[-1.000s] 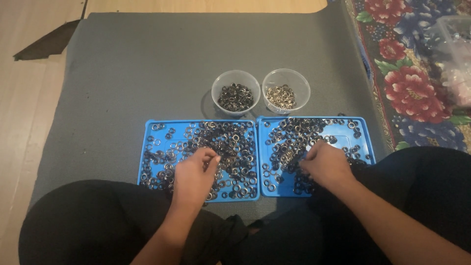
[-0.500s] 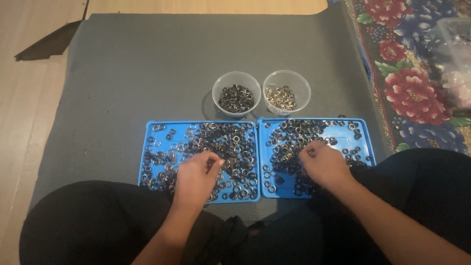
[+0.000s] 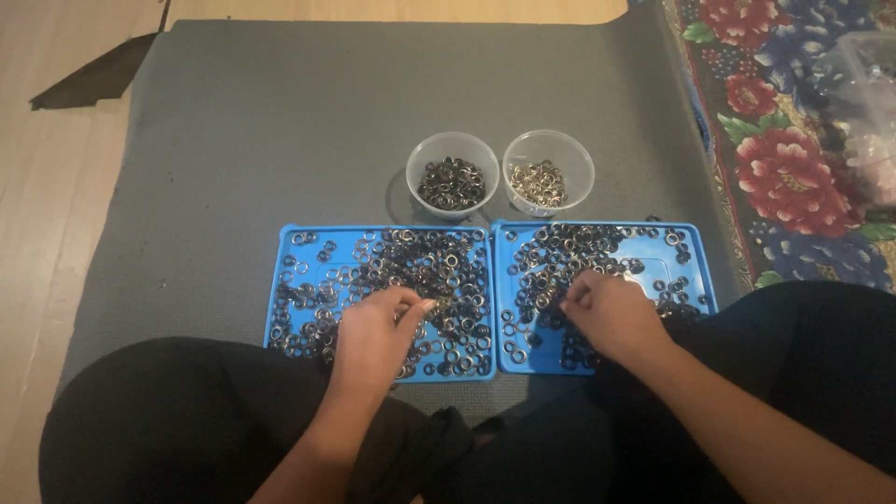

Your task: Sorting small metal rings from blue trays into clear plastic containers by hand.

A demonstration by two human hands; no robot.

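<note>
Two blue trays lie side by side on a grey mat, each strewn with several small metal rings. My left hand (image 3: 378, 334) rests over the left tray (image 3: 291, 280), fingers curled and pinching among the rings (image 3: 439, 266). My right hand (image 3: 611, 313) hovers over the right tray (image 3: 695, 271), its fingertips pinched together near the rings (image 3: 560, 252); whether a ring is between them I cannot tell. Beyond the trays stand two clear plastic cups: the left cup (image 3: 453, 174) holds dark rings, the right cup (image 3: 548, 172) holds paler, brass-coloured rings.
The grey mat (image 3: 280, 131) covers a wooden floor (image 3: 56, 187). A flowered rug (image 3: 793, 168) lies to the right, with a clear plastic bag (image 3: 873, 103) on it. My legs in black trousers frame the near edge of the trays.
Both hands shifted slightly among the rings: the left hand's fingers stretched toward the right, and the right hand drew a little toward the left edge of its tray.
</note>
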